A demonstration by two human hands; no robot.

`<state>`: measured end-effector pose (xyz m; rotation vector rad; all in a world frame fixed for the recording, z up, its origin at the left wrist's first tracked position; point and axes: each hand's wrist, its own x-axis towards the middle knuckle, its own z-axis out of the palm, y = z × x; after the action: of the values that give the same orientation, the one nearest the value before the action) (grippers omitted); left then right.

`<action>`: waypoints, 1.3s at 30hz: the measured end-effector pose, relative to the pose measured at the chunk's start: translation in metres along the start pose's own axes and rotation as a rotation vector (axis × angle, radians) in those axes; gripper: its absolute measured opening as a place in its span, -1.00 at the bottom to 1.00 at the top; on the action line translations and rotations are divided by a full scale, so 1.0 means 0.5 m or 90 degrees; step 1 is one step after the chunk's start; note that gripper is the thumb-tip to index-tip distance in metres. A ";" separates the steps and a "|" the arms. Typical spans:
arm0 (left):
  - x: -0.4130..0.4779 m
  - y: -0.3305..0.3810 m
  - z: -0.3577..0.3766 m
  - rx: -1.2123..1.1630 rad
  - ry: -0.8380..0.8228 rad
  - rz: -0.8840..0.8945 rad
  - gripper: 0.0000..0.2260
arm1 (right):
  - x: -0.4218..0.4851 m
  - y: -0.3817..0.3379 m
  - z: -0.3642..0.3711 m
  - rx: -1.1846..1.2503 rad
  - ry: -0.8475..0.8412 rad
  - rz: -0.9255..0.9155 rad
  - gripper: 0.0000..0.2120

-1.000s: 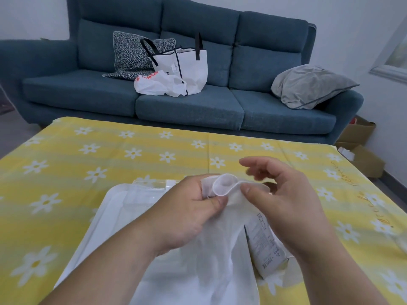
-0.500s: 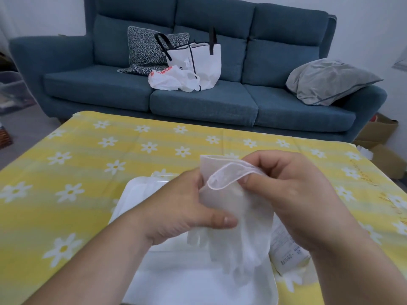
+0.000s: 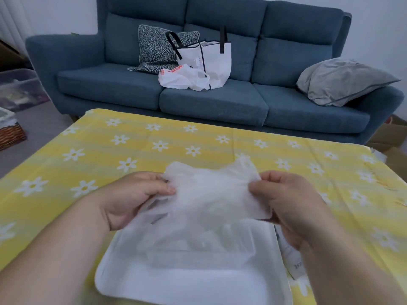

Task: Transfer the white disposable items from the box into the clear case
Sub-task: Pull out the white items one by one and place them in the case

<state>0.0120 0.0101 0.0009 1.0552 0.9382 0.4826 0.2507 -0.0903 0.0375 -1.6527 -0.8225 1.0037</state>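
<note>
Both hands, left hand [image 3: 134, 194] and right hand [image 3: 284, 199], pinch the flimsy white glove [image 3: 211, 192] between them, above the clear case [image 3: 271, 243]; pulling harder could tear it.

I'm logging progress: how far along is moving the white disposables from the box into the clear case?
Done: cannot tell; what lies in the clear case is blurred. In hand: the left hand and right hand each pinch an edge of one white item, stretched above the case. Left: putting it in, plus whatever the box beside the right wrist holds; its inside is hidden.
</note>
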 end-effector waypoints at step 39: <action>0.063 -0.061 0.123 0.968 0.040 -0.127 -0.66 | 0.001 0.086 0.083 -0.579 -0.253 -0.070 -0.64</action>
<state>0.0779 -0.0120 -0.0289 2.2460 1.4547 -0.5248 0.2156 -0.0851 -0.0105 -2.1302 -1.8057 0.9466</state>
